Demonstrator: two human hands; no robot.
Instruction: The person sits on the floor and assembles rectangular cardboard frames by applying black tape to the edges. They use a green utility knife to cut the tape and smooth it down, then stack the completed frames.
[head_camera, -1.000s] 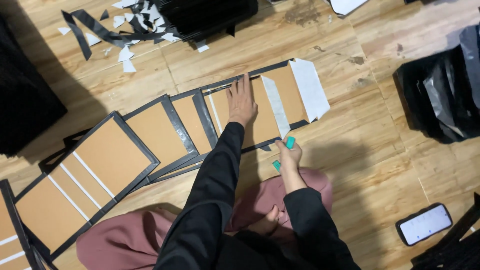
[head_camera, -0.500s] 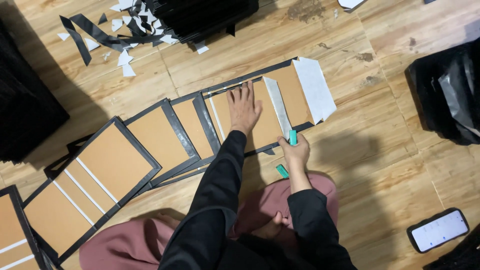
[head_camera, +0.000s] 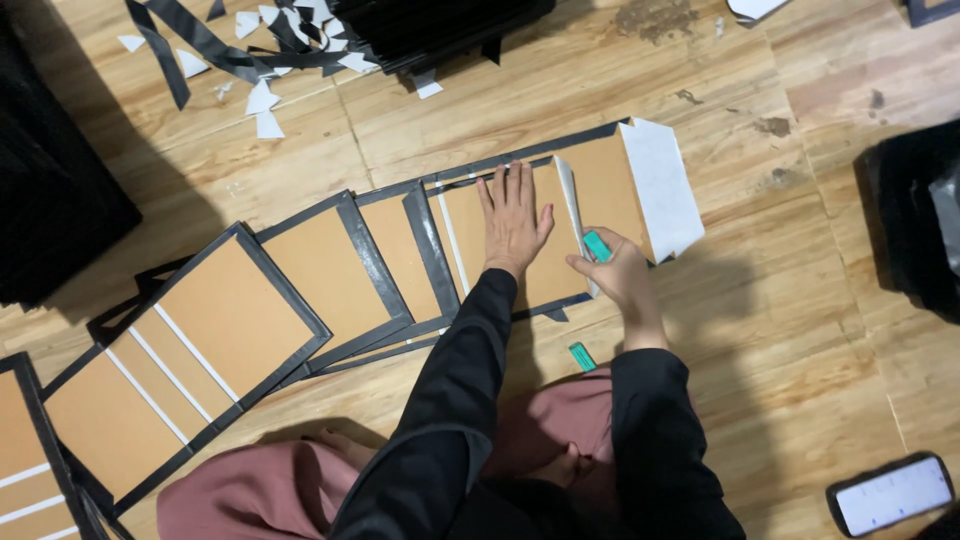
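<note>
My left hand (head_camera: 513, 215) lies flat, fingers spread, on the brown board (head_camera: 500, 240) on the floor. My right hand (head_camera: 615, 272) pinches 1 small green tool (head_camera: 597, 246) beside the white strip (head_camera: 572, 215). I press firmly and slide slowly

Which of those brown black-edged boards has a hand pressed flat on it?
The rightmost brown black-edged board, under the left hand; it alone has a white flap at its end.

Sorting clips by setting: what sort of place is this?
Probably a home or small craft workspace on a wooden floor: black-edged brown board panels laid in a row, paper and tape offcuts scattered about, a phone nearby.
</note>
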